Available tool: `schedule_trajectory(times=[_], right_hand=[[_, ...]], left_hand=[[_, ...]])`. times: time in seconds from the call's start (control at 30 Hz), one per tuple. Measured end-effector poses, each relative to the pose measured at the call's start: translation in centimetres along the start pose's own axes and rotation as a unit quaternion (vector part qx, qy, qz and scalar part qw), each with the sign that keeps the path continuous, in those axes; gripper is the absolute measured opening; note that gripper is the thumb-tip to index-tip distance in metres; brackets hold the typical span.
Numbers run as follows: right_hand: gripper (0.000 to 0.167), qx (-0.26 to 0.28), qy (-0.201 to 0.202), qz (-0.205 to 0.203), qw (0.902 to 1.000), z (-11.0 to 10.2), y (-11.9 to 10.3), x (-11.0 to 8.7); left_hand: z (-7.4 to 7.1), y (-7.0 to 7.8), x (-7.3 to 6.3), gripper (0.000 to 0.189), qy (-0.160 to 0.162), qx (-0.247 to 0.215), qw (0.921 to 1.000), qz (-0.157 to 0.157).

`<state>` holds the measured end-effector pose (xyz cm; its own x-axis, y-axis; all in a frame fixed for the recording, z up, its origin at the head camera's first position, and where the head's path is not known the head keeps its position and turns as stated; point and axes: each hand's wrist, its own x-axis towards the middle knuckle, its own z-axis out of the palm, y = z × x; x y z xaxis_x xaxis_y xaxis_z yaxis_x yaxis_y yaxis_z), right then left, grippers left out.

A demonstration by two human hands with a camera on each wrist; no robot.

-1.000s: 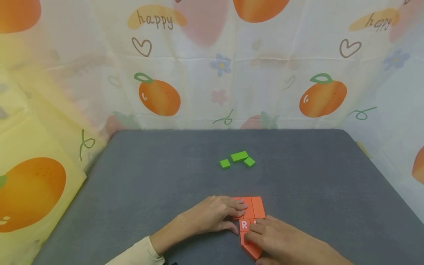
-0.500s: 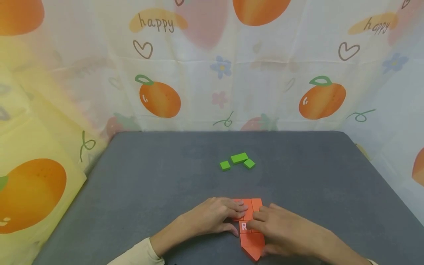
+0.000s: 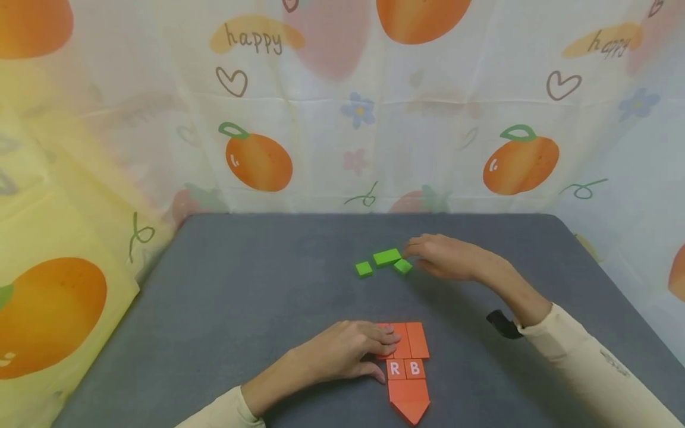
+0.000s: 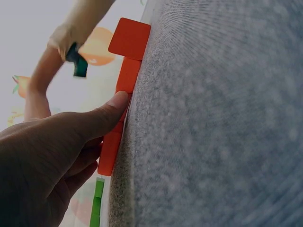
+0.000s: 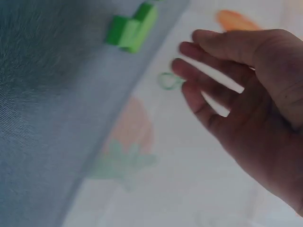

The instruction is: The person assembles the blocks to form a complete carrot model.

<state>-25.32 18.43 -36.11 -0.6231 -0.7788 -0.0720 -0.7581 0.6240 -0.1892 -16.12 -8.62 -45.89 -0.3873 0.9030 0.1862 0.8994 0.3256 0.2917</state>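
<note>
Flat orange blocks lie edge to edge on the grey table (image 3: 267, 285): upright blocks (image 3: 417, 340) in the far row, two small squares lettered R (image 3: 395, 369) and B (image 3: 414, 369), and a pointed block (image 3: 409, 399) nearest the wearer. My left hand (image 3: 350, 351) rests its fingers on the far row's left part, partly covering it; its thumb (image 4: 111, 111) lies along the orange edge. Farther back, my right hand (image 3: 446, 257) hovers just right of a green rectangular block (image 3: 386, 257) and a small green block (image 3: 403, 267). Its loosely bent fingers (image 5: 203, 106) hold nothing.
Another small green block (image 3: 364, 270) sits left of the green rectangle. A fruit-patterned cloth (image 3: 321, 148) hangs behind the table's far edge. A dark strap-like piece (image 3: 504, 324) juts from the right wrist.
My right hand has left the orange blocks and moved away from me to the green blocks, uncovering the letter B and the pointed block. The left hand has stayed in place.
</note>
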Motion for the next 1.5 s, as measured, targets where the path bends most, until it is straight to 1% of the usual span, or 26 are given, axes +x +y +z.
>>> schedule_trajectory(times=[0.07, 0.13, 0.23, 0.3, 0.37, 0.43, 0.5, 0.57, 0.6, 0.7, 0.8, 1.0, 1.23, 1.37, 1.5], right_hand=[[0.039, 0.013, 0.005, 0.001, 0.9999, 0.8, 1.2, 1.2], [0.046, 0.022, 0.007, 0.008, 0.9997, 1.8, 1.9, 2.1], [0.051, 0.014, -0.002, 0.03, 0.9994, 3.2, 2.6, 2.8], [0.051, -0.005, -0.008, 0.053, 0.9985, 3.9, 2.9, 2.9], [0.047, -0.037, -0.004, 0.071, 0.9968, 4.2, 3.1, 2.8], [0.041, -0.065, 0.016, 0.08, 0.9945, 4.3, 3.3, 2.6], [0.035, -0.08, 0.035, 0.087, 0.9923, 4.2, 3.6, 2.5], [0.031, -0.068, 0.047, 0.092, 0.9924, 4.2, 3.8, 2.4], [0.031, -0.053, 0.048, 0.094, 0.993, 4.2, 4.0, 2.4], [0.036, -0.003, 0.041, 0.099, 0.9942, 4.5, 4.3, 2.4], [0.038, 0.031, 0.043, 0.098, 0.9938, 4.9, 4.5, 2.4], [0.032, 0.04, 0.078, 0.093, 0.9918, 5.4, 5.0, 2.2], [0.035, 0.047, 0.107, 0.121, 0.9858, 5.2, 5.1, 1.3], [0.034, 0.046, 0.124, 0.132, 0.9823, 4.8, 4.7, 0.8], [0.033, 0.043, 0.144, 0.134, 0.9796, 4.3, 3.7, 0.2]], left_hand=[[0.0, 0.0, 0.0, 0.054, -0.001, -0.001, 1.0, -0.001], [0.0, 0.0, 0.0, 0.054, -0.001, -0.001, 1.0, -0.002], [0.0, 0.0, 0.0, 0.053, 0.003, -0.001, 1.0, -0.003], [0.0, 0.0, 0.0, 0.053, 0.004, 0.0, 1.0, -0.004], [0.0, 0.0, 0.0, 0.053, 0.003, 0.002, 1.0, -0.003], [0.0, 0.0, 0.0, 0.054, 0.003, 0.006, 1.0, -0.002], [0.0, 0.0, 0.0, 0.054, 0.002, 0.007, 1.0, -0.003], [0.0, 0.1, 0.0, 0.053, 0.002, 0.006, 1.0, -0.004], [0.0, 0.1, 0.0, 0.053, 0.002, 0.006, 1.0, -0.003], [0.1, 0.2, 0.0, 0.052, 0.003, 0.005, 1.0, -0.002], [0.1, 0.2, 0.0, 0.052, 0.004, 0.007, 1.0, -0.001], [0.1, 0.2, 0.1, 0.053, 0.002, 0.011, 0.9999, 0.0], [-0.1, 0.1, 0.1, 0.053, 0.003, 0.007, 1.0, -0.001], [-0.2, 0.1, 0.0, 0.053, 0.006, 0.01, 0.9999, -0.002], [-0.1, 0.2, 0.0, 0.053, 0.004, 0.01, 0.9999, -0.004]])
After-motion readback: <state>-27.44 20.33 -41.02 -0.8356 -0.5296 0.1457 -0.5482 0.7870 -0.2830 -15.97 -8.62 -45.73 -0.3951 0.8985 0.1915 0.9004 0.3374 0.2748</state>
